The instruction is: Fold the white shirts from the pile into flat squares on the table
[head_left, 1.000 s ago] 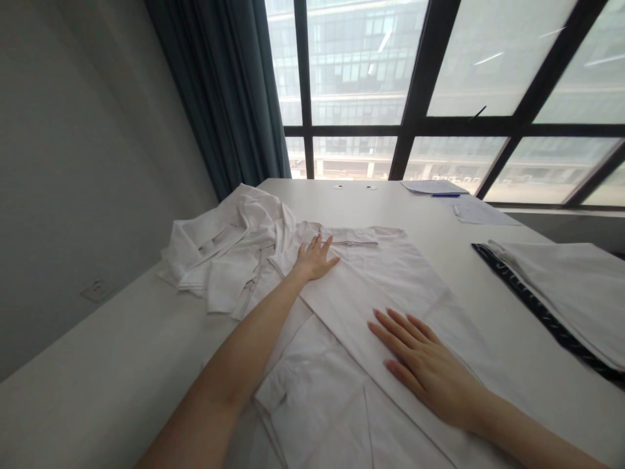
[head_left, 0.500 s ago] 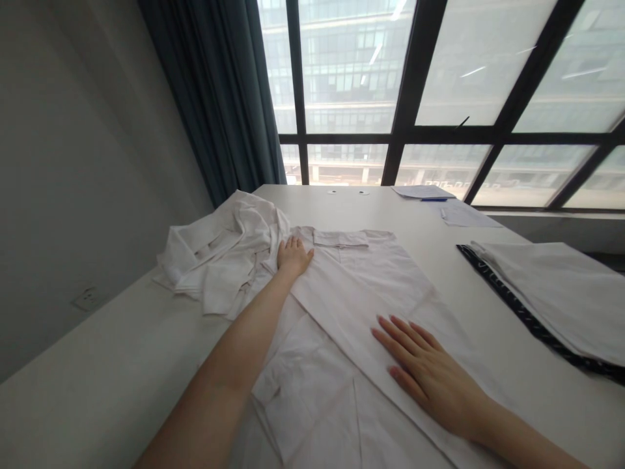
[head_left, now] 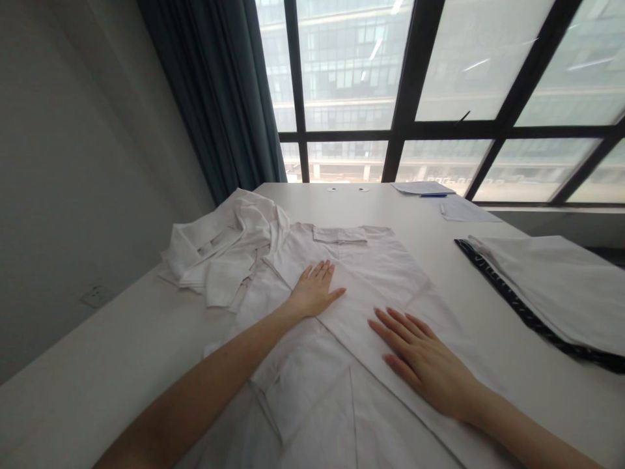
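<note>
Head view: nearest, the right hand [head_left: 424, 359] lies palm-down on a white shirt [head_left: 364, 286] spread flat on the white table [head_left: 107, 352], fingers extended and slightly spread, gripping nothing. Just beyond, the left hand [head_left: 316, 291] presses flat on a folded-over panel, fingers loosely together, thumb out. The cloth looks light, soft and prone to creasing; hems and fold edges offer the best hold. Farther left sits a crumpled white garment [head_left: 222, 251]; right, a folded garment with dark trim [head_left: 551, 293].

Crumpled garments [head_left: 219, 254] left, folded pile [head_left: 551, 286] right
</note>
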Tool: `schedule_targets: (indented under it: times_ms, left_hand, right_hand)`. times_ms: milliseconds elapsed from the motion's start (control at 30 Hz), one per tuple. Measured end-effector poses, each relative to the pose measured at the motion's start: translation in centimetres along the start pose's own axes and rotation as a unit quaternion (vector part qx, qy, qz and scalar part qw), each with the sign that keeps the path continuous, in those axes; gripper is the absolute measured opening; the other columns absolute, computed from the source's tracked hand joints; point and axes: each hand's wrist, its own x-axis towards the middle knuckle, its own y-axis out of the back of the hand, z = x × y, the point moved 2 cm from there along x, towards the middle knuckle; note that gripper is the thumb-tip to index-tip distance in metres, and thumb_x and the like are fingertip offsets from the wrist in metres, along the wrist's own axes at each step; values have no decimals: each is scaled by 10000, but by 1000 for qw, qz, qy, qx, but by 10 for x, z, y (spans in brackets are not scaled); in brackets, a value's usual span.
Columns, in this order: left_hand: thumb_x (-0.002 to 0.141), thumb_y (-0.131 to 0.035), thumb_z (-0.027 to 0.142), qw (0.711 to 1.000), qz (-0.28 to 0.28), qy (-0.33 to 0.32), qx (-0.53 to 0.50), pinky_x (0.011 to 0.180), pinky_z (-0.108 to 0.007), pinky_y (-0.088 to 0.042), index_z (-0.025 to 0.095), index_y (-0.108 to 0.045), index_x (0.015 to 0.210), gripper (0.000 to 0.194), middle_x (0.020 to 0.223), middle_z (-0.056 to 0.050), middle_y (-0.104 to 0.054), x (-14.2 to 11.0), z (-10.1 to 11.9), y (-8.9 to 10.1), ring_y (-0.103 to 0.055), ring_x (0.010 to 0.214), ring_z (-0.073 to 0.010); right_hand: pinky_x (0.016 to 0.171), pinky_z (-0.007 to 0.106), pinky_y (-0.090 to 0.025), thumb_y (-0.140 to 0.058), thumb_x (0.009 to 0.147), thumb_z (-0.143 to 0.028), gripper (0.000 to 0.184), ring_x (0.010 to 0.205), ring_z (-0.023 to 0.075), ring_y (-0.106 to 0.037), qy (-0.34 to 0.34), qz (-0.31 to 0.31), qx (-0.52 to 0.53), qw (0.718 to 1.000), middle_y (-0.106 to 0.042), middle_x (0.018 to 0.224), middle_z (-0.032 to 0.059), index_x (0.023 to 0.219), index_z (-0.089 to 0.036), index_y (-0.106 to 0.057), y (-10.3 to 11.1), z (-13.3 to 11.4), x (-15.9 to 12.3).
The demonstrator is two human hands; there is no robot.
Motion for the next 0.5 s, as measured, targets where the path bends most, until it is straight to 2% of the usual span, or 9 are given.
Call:
schedule_targets:
  times_ms: [133,267,400,500]
  left_hand:
    - [995,-275,480,1000,5,13,12,1187,-417,-150,149,-286,1510,613,1587,-90,-212,-8,-26,5,-184,1473,-206]
    - [986,-311,436,998,17,51,26,1179,-445,-163,134,-294,1506,602,1581,-103,-234,-28,-55,7,-221,1462,-230]
    - [979,-323,406,995,29,95,29,1172,-440,-190,160,-327,1492,569,1559,-100,-304,-50,-86,9,-252,1453,-223]
    - [977,-328,397,992,37,118,24,1170,-441,-203,212,-345,1482,538,1561,-68,-308,-57,-99,9,-248,1454,-204]
  right_hand:
    - [1164,520,-247,-344,1004,-465,504,1443,239,-253,-1,9,27,1000,-293,1562,-1,1492,-339,-338,4,2,-1]
    - [1153,509,-288,-372,998,-414,455,1412,238,-332,-11,27,68,997,-403,1513,20,1429,-303,-467,7,7,-1]
    - [1110,496,-374,-396,980,-378,406,1334,250,-457,-23,85,111,990,-543,1409,63,1313,-258,-595,6,16,-1]
    - [1098,481,-398,-392,978,-380,400,1313,253,-481,-36,124,109,986,-569,1380,82,1272,-234,-621,2,24,-1]
